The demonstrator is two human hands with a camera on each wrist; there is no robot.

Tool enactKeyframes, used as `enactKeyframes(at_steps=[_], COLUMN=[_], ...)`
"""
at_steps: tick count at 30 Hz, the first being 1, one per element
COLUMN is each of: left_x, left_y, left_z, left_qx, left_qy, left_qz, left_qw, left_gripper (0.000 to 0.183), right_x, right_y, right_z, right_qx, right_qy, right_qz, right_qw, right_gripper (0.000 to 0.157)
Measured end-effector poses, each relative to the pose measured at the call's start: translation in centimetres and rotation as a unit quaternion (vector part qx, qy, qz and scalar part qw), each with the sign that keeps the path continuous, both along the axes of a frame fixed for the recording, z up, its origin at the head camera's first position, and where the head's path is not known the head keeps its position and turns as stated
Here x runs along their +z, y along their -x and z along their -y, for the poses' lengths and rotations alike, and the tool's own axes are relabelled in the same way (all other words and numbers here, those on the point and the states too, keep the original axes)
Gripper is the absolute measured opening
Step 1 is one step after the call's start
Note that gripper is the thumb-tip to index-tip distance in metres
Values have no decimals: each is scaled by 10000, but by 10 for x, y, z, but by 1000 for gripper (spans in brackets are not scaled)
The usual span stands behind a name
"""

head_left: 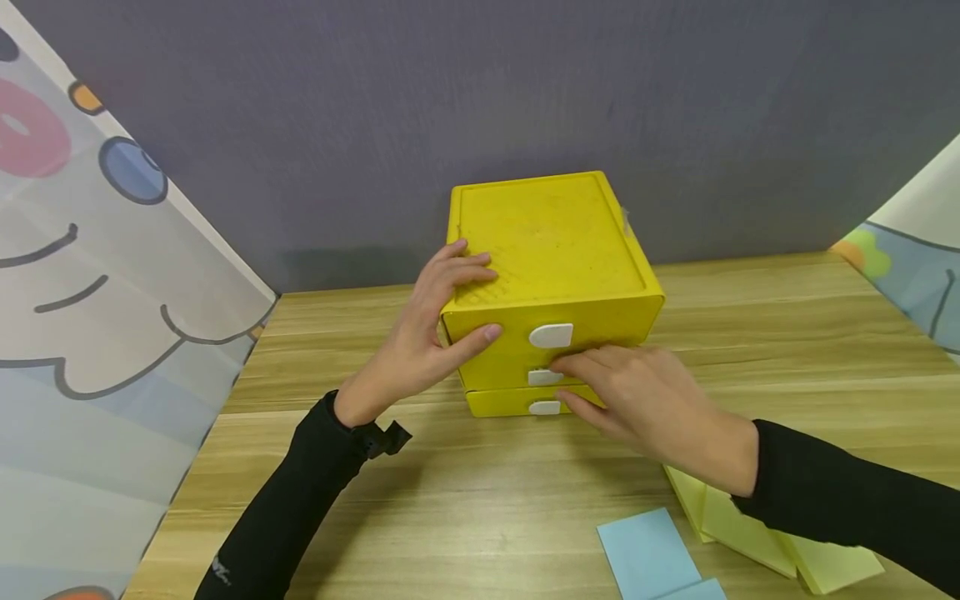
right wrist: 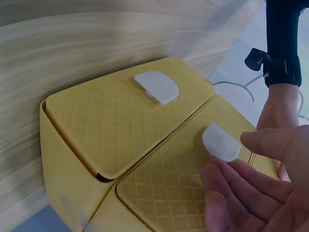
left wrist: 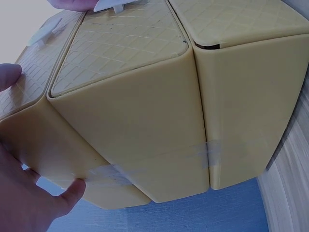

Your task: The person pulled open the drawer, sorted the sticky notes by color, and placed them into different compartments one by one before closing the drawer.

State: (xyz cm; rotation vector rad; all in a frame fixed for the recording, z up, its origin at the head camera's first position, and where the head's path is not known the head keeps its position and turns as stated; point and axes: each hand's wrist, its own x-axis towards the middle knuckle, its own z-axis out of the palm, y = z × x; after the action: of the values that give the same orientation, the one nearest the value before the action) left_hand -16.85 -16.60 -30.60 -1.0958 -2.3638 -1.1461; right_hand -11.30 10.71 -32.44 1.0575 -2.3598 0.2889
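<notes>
A yellow three-drawer desktop box stands on the wooden table, with white half-round handles on its drawers. My left hand rests across its upper left edge, fingers spread over the top and thumb against the front of the top drawer. At the middle drawer, my right hand holds the white handle by the fingertips, with the thumb at its side. The bottom drawer's handle is free. All three drawers look pushed in.
Pale yellow paper pads lie at the front right, partly under my right forearm. Blue paper squares are beside them. A grey-blue panel rises behind the box, and a cartoon-printed sheet borders the left side.
</notes>
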Motion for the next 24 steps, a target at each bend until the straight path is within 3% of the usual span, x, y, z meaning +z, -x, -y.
enactKeyframes(at_steps=[14, 16, 19, 24], left_x=[-2, -1, -1, -1], left_y=[1, 1, 2, 2], left_z=[-1, -1, -2, -2], left_qx=[-5, 3, 6, 6], left_qy=[-41, -48, -59, -79], left_qz=[-54, -78, -87, -82], left_qw=[10000, 10000, 9999, 9999], left_gripper=[61, 61, 61, 60], right_x=[-1, -2, -2, 1], right_y=[-18, -22, -27, -39], right_z=[-1, -3, -4, -4], right_qx=[209, 302, 417, 521], right_qy=[4, 88, 174, 115], right_qz=[74, 87, 9, -24], right_qw=[9998, 9995, 9990, 9986], right_gripper=[20, 25, 46, 50])
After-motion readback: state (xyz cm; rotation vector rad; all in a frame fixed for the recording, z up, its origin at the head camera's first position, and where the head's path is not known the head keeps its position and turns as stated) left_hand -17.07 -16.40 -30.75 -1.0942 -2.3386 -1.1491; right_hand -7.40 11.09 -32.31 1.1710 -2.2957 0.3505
